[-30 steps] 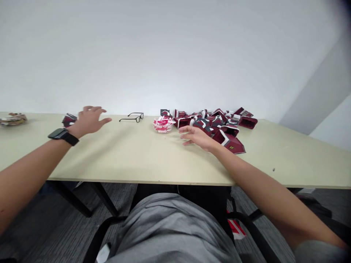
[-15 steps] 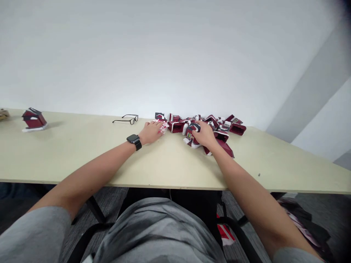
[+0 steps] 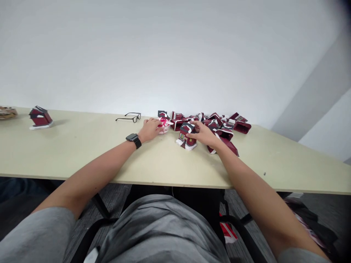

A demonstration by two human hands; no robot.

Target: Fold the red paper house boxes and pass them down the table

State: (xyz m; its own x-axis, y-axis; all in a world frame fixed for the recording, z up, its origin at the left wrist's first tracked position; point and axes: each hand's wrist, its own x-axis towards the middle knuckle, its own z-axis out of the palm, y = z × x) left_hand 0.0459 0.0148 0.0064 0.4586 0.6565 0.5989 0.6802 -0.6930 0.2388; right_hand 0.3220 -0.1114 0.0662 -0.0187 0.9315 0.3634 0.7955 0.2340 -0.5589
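Observation:
Upright on the table, a small dark-red model house (image 3: 182,140) with snow-white trim, a dark roof and yellow windows stands in front of a heap of similar pieces. My right hand (image 3: 206,134) grips it from the right, thumb at its front and fingers at the roof. My left hand (image 3: 149,130), with a black watch on the wrist, has its fingers closed on the near left side of a red-and-white patterned item (image 3: 165,128), whose exact kind I cannot make out. Just behind that item shows another dark-roofed model house (image 3: 162,114), partly hidden.
Several red model houses (image 3: 228,136) lie jumbled along the wall to the right, some with hollow undersides showing. Black-framed glasses (image 3: 135,118) lie left of my hands. Another model house (image 3: 41,117) stands farther left, near a brown object (image 3: 7,113) at the table's edge.
The house in my right hand has come away from the heap to the left and turned upright. The red-and-white item under my left hand shows more fully. The view has shifted slightly.

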